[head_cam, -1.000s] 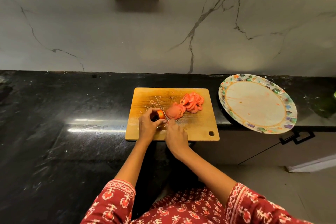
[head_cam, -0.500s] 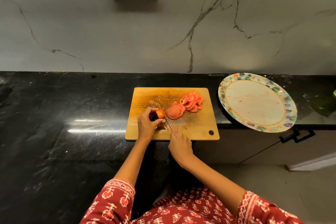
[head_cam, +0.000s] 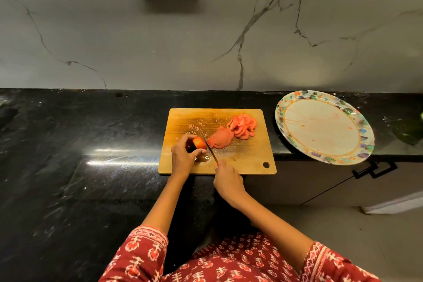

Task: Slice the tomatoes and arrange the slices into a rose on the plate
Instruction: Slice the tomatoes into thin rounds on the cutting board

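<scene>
The left hand [head_cam: 183,157] curls its fingers around the tomato piece [head_cam: 198,143]. The right hand [head_cam: 227,182] grips the knife [head_cam: 208,147], blade against the tomato.

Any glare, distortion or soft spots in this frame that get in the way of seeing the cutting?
Head view: a bright glare streak on the black counter left of the cutting board; wide-angle lens bows the counter edge; the knife and tomato piece look slightly soft, the plate stays evenly lit.

Your sleeves [head_cam: 146,249]: elbow-length, red, white motif print, banded cuffs.
Your forearms [head_cam: 164,204]: bare.
Your garment [head_cam: 231,261]: matching red print.
</scene>
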`<state>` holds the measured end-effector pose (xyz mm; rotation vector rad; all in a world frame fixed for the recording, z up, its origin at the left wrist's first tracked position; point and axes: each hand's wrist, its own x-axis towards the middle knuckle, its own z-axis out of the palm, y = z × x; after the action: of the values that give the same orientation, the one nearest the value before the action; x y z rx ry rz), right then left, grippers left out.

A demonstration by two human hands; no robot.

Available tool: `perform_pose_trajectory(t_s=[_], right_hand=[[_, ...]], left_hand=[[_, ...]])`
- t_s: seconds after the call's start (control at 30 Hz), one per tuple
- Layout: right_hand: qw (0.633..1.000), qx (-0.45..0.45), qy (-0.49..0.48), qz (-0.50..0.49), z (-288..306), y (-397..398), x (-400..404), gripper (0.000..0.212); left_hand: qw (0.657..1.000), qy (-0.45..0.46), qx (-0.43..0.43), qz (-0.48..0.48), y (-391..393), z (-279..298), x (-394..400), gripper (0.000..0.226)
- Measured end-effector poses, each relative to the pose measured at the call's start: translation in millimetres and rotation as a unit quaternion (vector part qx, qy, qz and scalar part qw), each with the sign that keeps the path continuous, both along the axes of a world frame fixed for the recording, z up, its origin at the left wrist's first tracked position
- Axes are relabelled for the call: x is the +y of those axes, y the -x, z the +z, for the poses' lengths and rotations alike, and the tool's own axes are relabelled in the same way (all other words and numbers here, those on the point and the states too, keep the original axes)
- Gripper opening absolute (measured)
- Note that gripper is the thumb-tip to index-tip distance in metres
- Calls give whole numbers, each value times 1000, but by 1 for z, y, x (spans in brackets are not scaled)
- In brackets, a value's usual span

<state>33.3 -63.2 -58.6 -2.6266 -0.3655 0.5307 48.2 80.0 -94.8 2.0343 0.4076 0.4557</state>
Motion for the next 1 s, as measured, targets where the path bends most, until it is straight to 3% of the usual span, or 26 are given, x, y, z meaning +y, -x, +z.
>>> perform_pose_trajectory(t_s=[0.17,0.6,1.0], right_hand=[[998,-44,-43,-3,16,-10,4,28],[1000,-23,-15,-7,19,-4,4,20],[1000,-26,1,-8,20,-19,21,26]], left_hand=[[999,-34,-4,-32,-5,0,0,50],[999,-13,6,-36,-5,3,-3,50],[1000,8,-8,-7,-6,6,-8,36]])
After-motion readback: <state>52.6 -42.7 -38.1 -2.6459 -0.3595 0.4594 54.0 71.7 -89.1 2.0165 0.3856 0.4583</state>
